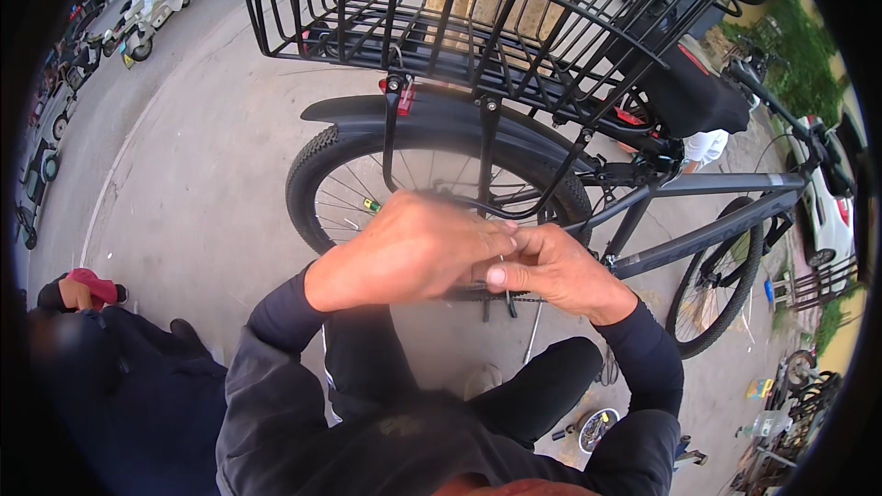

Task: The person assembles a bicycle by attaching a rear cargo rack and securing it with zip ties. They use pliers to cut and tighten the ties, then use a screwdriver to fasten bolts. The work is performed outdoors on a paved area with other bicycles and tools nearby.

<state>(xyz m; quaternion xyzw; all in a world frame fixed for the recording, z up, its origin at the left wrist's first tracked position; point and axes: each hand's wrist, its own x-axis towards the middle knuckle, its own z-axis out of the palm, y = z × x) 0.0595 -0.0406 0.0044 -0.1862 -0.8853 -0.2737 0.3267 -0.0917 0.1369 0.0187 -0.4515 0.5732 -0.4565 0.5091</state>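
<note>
My left hand [404, 253] and my right hand [562, 274] meet in front of the bicycle's rear wheel [317, 174], fingertips pressed together. Whatever lies between them is mostly hidden. The left fingers are curled and slightly blurred; the right thumb and fingers are pinched. A slim dark-green piece [511, 301] shows just below the right fingers, and I cannot tell whether it is held. Over the wheel sit a black mudguard [432, 124] and a black wire basket [395, 9], carried on rack struts. A red reflector [406, 96] is fixed under the basket.
The grey bicycle frame [707, 234] reaches right to the front wheel [726, 294]. Beside my right leg stands a tub of small parts [599, 427]. A person in dark clothes [129, 395] is close on my left. Scooters [152, 9] line the far left; a white car [827, 202] stands at right.
</note>
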